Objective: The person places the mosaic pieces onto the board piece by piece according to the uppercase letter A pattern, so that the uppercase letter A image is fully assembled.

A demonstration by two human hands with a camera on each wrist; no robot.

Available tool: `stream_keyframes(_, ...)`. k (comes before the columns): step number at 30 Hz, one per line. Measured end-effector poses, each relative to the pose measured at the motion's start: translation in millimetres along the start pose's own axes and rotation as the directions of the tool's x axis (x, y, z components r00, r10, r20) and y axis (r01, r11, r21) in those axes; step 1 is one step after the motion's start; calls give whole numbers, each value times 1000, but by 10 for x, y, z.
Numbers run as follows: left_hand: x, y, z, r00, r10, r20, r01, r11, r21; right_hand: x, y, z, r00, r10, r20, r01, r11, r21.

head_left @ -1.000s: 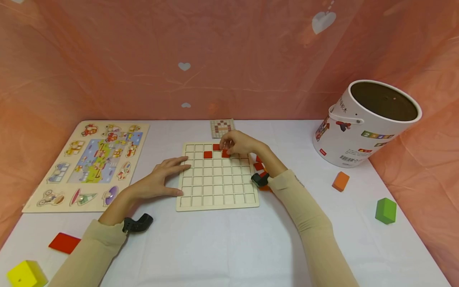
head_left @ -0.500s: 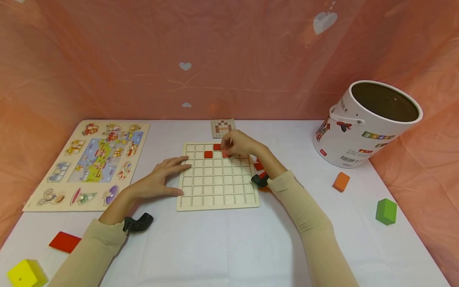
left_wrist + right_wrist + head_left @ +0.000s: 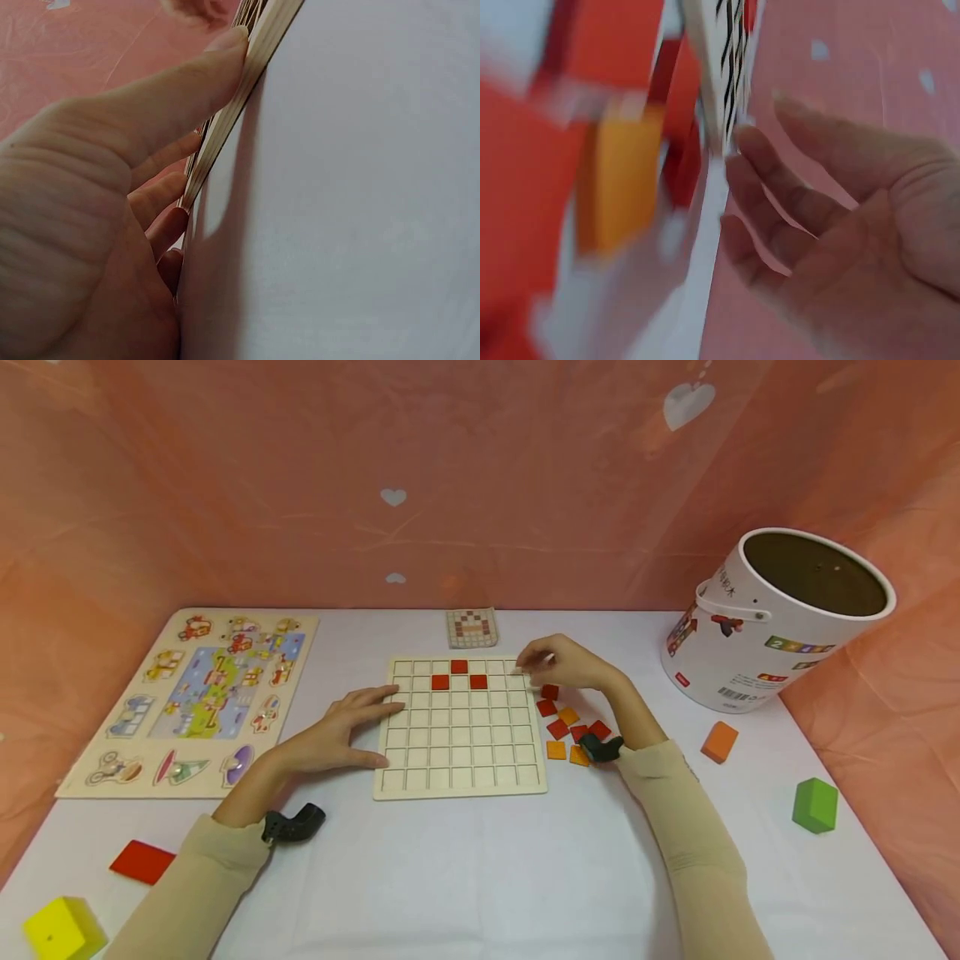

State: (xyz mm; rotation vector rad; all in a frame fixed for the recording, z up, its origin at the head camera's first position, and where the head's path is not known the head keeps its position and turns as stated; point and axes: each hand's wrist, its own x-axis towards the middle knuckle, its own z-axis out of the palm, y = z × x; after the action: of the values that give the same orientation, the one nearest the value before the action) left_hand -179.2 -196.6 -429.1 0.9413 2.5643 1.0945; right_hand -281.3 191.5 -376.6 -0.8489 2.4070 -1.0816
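A square wooden grid board (image 3: 459, 735) lies mid-table with three red tiles in it: one red tile (image 3: 459, 667) in the back row, two in the row before it. My left hand (image 3: 337, 731) rests on the board's left edge, fingers spread; in the left wrist view the thumb (image 3: 217, 64) touches the wooden rim. My right hand (image 3: 562, 662) hovers over the board's back right corner with nothing held, and its fingers are loosely bent in the right wrist view. Below it lie loose red and orange tiles, among them an orange tile (image 3: 556, 750) beside the board.
A small pattern card (image 3: 472, 628) lies behind the board. At left is a wooden vehicle puzzle (image 3: 202, 702), with a red flat block (image 3: 142, 862) and yellow block (image 3: 66, 928) nearer. A white bucket (image 3: 750, 635), orange block (image 3: 720, 742) and green block (image 3: 815, 805) stand right.
My right hand has let go of a red tile on the board and moved right, uncovering that tile and the loose pile. The left hand keeps its place on the board's edge.
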Motion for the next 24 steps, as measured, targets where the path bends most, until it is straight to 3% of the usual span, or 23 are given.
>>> stream_keyframes(7,7,-2,3,1000,-11,8,11,1000,6,-284,221,-149,994,91,54,-93,995,30)
stream_keyframes(24,0,-14,0,1000,0,5,0,1000,8,-258,212,-18,997,74,35,-72,995,-68)
